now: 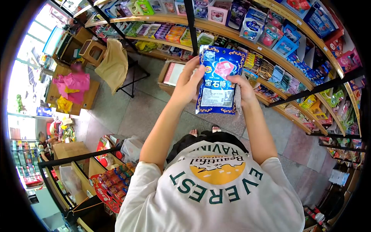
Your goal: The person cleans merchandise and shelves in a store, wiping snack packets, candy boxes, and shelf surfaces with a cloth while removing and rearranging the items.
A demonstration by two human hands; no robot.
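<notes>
A blue candy bag [218, 83] with a pink gem picture and a white printed label is held up in front of me, its printed face toward the camera. My left hand [188, 79] grips its left edge, thumb on the front and fingers behind. On the other side, my right hand [244, 87] pinches the right edge with the thumb over the front near the gem picture. The fingers behind the bag are mostly hidden. Something pale and thin hangs below the right hand beside the bag; I cannot make out what it is.
Wooden shelves [247, 36] packed with candy bags and boxes curve across the far side and right. An open cardboard box [166, 86] stands on the tiled floor. Left are a folding chair [112, 63], a stool [92, 52] and a rack of snacks [116, 181]. Another person [43, 145] is at far left.
</notes>
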